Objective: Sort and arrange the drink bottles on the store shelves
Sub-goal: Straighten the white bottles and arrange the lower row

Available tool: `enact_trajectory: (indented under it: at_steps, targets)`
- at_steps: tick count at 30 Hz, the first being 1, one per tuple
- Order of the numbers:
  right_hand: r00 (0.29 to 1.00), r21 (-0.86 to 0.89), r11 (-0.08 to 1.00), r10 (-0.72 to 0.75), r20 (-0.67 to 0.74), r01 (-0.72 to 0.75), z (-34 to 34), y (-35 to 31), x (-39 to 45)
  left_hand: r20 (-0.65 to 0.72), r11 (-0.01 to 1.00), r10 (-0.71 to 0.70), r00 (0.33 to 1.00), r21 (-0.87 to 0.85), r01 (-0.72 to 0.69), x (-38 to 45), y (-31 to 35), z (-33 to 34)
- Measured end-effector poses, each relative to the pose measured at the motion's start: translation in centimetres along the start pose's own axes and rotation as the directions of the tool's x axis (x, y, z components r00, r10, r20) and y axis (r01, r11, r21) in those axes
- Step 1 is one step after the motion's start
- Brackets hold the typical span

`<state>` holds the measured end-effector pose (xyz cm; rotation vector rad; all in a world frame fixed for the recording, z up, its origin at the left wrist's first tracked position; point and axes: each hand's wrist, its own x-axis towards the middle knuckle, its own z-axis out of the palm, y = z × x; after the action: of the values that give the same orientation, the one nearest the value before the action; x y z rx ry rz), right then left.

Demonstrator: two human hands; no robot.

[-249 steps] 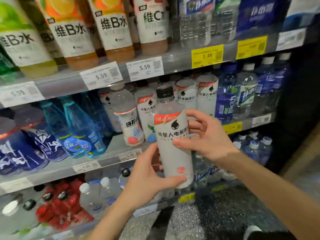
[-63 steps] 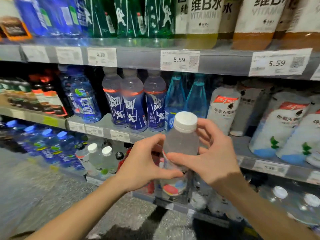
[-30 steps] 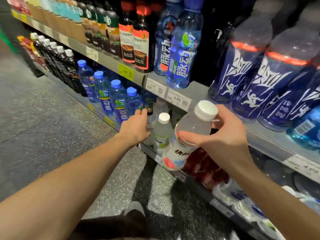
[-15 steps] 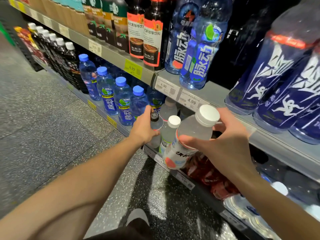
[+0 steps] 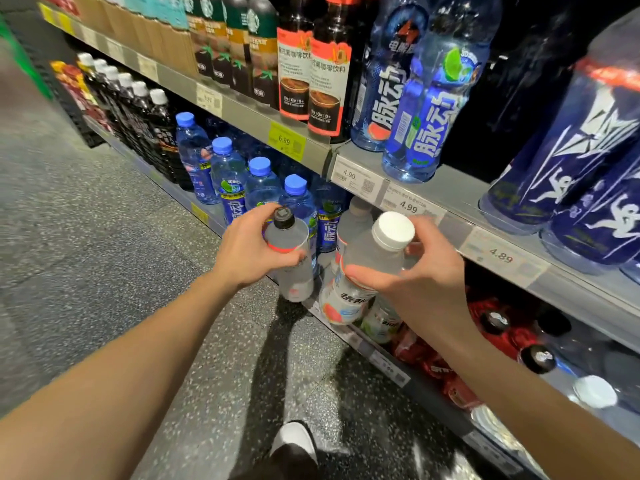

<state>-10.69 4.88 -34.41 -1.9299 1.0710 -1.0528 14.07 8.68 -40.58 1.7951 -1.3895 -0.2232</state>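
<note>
A clear bottle with a black cap (image 5: 289, 258) is gripped by the left hand (image 5: 251, 251), whose fingers (image 5: 294, 259) are curled round its upper body just below a red band. The bottle is held upright in front of the lower shelf (image 5: 207, 216), just beside a row of blue-capped bottles (image 5: 258, 181) standing there. A second clear bottle, with a white cap (image 5: 367, 268), is held by the right hand (image 5: 420, 282); the thumb lies across its front and the fingers are wrapped round its far side, so it is clamped at the shoulder. It is tilted, cap up and towards the shelves, its printed label with a pink patch pointing down. The two held bottles are near each other but apart. Behind the white-capped bottle, more pale bottles (image 5: 356, 220) are seen on the lower shelf. On the middle shelf (image 5: 460, 199) above, dark coffee bottles (image 5: 311, 71) and blue drink bottles (image 5: 429, 109) stand upright, with price tags (image 5: 356, 176) along the edge. A speckled floor (image 5: 104, 237) is seen below the arms.
</note>
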Motion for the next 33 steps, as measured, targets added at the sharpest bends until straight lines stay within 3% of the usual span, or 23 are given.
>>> enact_trajectory:
  at_steps: [3, 6, 14, 20, 27, 30, 33]
  targets:
    - [1.0, 0.038, 0.999, 0.003, 0.028, -0.004, 1.3, 0.0, 0.6, -0.013, 0.99, 0.083, 0.996, 0.113, -0.081, -0.8, -0.9, -1.0]
    - [0.999, -0.007, 1.0, -0.019, 0.042, 0.019, 3.0, 0.4, 1.1, 0.015, 0.99, 0.101, 0.995, 0.099, -0.102, -1.3, -2.2, -1.9]
    - [0.976, -0.34, 0.941, 0.07, 0.204, 0.003, 6.2, 0.1, 3.6, 0.058, 0.991, 0.129, 0.99, 0.036, -0.132, -2.3, -2.7, -2.6]
    - [0.927, -0.604, 0.757, -0.005, 0.374, 0.248, 8.3, 1.5, 4.2, 0.022, 0.989, 0.148, 0.989, -0.031, -0.148, -1.7, -1.7, -2.2]
    - [0.914, -0.757, 0.56, -0.001, 0.406, 0.337, 10.2, 3.4, 5.1, -0.034, 0.988, 0.124, 0.992, -0.091, -0.127, -1.1, -1.5, -2.1]
    - [0.919, -0.788, 0.525, 0.029, 0.394, 0.321, 10.2, 3.0, 6.1, -0.042, 0.988, 0.112, 0.993, -0.104, -0.116, -1.1, -1.7, -2.1]
    - [0.887, -0.789, 0.535, 0.147, 0.438, 0.301, 10.0, 2.3, 7.7, -0.031, 0.988, 0.104, 0.994, -0.109, -0.106, -1.1, -1.7, -2.2]
